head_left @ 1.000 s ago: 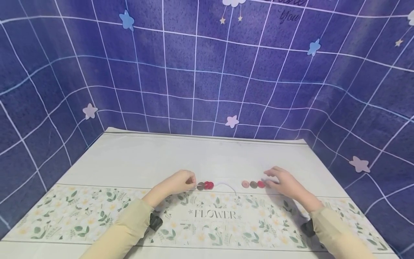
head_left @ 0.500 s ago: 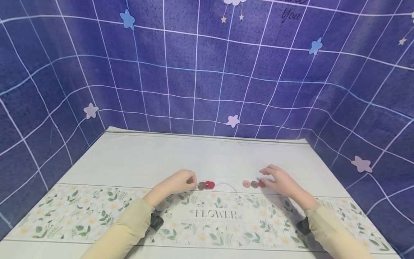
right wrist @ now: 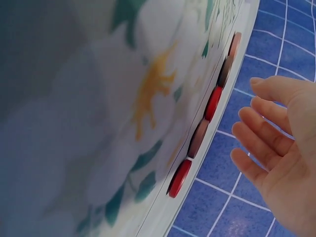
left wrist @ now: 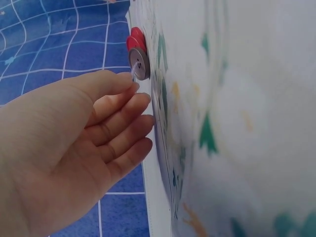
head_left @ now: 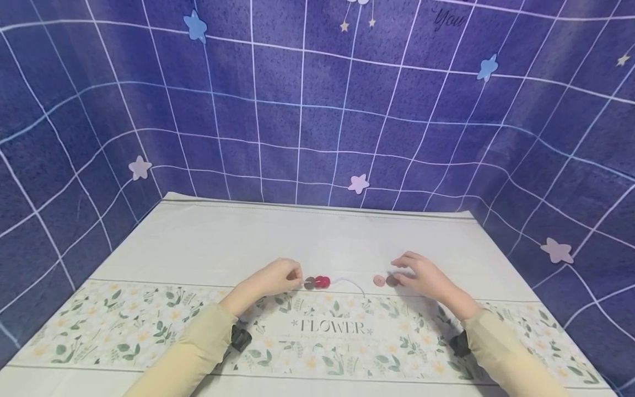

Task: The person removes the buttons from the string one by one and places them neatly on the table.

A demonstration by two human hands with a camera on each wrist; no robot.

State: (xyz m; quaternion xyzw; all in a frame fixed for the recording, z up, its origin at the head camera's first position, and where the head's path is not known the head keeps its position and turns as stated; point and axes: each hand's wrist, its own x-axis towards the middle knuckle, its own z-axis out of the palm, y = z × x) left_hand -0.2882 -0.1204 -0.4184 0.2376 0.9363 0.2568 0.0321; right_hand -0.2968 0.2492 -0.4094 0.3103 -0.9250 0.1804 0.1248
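White cord lies at the centre of the head frame on the white tabletop, its free end curving rightward. Left hand, lower centre-left: thumb and forefinger pinch the cord close to a dark button; two overlapping red buttons sit just right of it. Right hand, lower centre-right: fingers relaxed and apart, beside a row of five buttons running diagonally through mid-frame in the right wrist view.

The head view is bright, with soft shadows by the arms. Wrist views are darker, and near flowers look blurry.
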